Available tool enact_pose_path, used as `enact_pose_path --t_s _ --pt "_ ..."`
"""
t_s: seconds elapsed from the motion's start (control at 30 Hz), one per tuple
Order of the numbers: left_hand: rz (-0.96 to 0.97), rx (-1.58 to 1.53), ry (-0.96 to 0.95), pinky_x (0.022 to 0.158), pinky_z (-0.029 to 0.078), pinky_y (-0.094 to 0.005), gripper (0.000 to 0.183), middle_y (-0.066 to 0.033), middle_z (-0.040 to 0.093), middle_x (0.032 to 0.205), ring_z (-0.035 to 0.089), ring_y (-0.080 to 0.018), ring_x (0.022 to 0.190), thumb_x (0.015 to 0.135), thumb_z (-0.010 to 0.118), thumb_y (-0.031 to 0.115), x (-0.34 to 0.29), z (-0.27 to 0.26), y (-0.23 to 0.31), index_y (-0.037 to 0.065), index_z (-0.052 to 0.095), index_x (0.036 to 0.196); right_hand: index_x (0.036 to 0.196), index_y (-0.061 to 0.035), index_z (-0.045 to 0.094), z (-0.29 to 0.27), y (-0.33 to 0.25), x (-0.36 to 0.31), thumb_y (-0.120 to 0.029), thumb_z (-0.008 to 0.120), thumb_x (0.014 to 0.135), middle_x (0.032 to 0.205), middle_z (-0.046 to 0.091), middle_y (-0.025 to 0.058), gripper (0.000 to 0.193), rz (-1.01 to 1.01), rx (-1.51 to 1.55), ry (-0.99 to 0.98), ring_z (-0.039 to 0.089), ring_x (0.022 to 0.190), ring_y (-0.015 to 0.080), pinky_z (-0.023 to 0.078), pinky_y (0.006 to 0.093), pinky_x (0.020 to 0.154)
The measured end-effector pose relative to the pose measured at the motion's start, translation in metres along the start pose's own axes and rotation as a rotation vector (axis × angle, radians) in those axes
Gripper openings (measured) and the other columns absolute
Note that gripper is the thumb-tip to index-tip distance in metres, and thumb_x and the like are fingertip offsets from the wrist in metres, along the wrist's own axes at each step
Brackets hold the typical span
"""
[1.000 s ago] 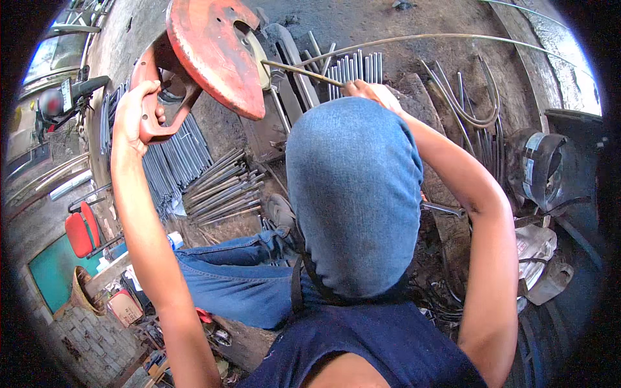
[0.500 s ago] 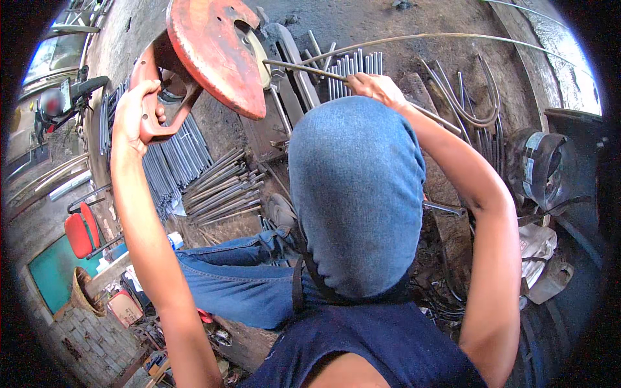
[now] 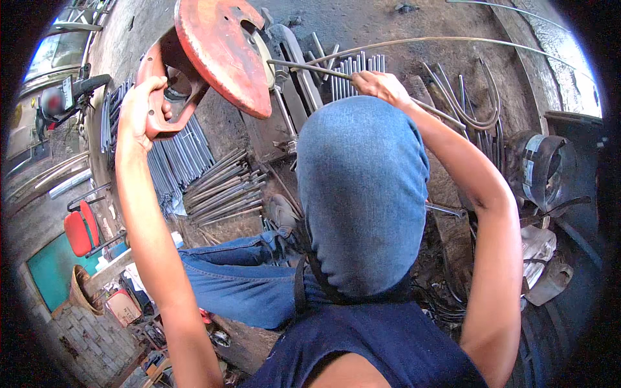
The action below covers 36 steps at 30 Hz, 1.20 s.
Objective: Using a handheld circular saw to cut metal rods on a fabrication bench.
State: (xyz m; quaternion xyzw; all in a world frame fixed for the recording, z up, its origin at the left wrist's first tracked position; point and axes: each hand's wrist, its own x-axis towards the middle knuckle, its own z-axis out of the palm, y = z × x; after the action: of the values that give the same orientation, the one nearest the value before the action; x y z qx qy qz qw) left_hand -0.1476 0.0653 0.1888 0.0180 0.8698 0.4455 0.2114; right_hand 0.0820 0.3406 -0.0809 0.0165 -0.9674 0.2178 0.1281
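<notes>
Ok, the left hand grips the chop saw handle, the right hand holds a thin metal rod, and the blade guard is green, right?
Not green: the head view shows the blade guard is faded red. The left hand does grip the chop saw handle, and the right hand holds a thin metal rod.

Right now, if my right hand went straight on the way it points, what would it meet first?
Past the rod it grips, your right hand would probably meet the red guard, with its pale disc, first. A slotted metal piece also lies in that line but looks lower; depth is hard to judge.
</notes>
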Motion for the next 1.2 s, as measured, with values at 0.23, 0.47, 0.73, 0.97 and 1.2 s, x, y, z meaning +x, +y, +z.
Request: enact_pose_path --t_s 0.23,0.47,0.73,0.97,1.2 --pt "0.022 0.003 0.008 0.044 0.046 -0.0287 0.023 -0.0046 0.054 0.062 0.054 -0.0142 0.048 0.081 0.064 0.023 0.000 0.000 0.000 0.004 0.059 0.092 0.089 -0.0030 0.057 -0.002 0.001 -0.001 -0.014 0.052 0.082 0.083 0.060 0.0128 0.014 -0.008 0.020 -0.005 0.065 0.079 0.0308 0.054 0.0410 0.069" --pt "0.018 0.009 0.015 0.045 0.047 -0.0294 0.026 -0.0054 0.055 0.063 0.055 -0.0146 0.049 0.080 0.064 0.023 0.001 0.000 -0.002 0.003 0.058 0.095 0.087 -0.0038 0.056 0.002 0.002 -0.002 -0.016 0.053 0.082 0.081 0.059 0.0137 0.014 -0.023 0.039 0.006 0.064 0.078 0.0321 0.053 0.0423 0.067" --pt "0.015 0.002 -0.004 0.045 0.048 -0.0290 0.025 -0.0047 0.055 0.064 0.055 -0.0143 0.050 0.080 0.065 0.023 0.002 -0.002 -0.003 0.003 0.058 0.094 0.086 -0.0043 0.056 0.005 -0.001 -0.003 -0.018 0.054 0.083 0.081 0.060 0.0136 0.014 0.000 0.084 0.033 0.064 0.077 0.0324 0.053 0.0428 0.066" --pt "0.014 -0.018 0.005 0.044 0.047 -0.0283 0.025 -0.0048 0.056 0.064 0.055 -0.0140 0.049 0.079 0.066 0.024 0.003 -0.002 -0.004 0.003 0.059 0.093 0.087 -0.0021 0.059 0.001 -0.008 -0.005 -0.021 0.057 0.085 0.079 0.062 0.0176 0.019 0.148 0.204 -0.026 0.064 0.076 0.0359 0.051 0.0440 0.066" --pt "0.037 0.014 -0.006 0.046 0.048 -0.0288 0.033 -0.0078 0.059 0.068 0.057 -0.0157 0.050 0.078 0.068 0.026 0.007 -0.006 -0.007 0.001 0.059 0.097 0.102 0.0010 0.065 0.002 -0.023 -0.018 -0.028 0.063 0.086 0.086 0.066 0.0241 0.033 0.562 0.709 0.063 0.067 0.081 0.0348 0.050 0.0391 0.072"
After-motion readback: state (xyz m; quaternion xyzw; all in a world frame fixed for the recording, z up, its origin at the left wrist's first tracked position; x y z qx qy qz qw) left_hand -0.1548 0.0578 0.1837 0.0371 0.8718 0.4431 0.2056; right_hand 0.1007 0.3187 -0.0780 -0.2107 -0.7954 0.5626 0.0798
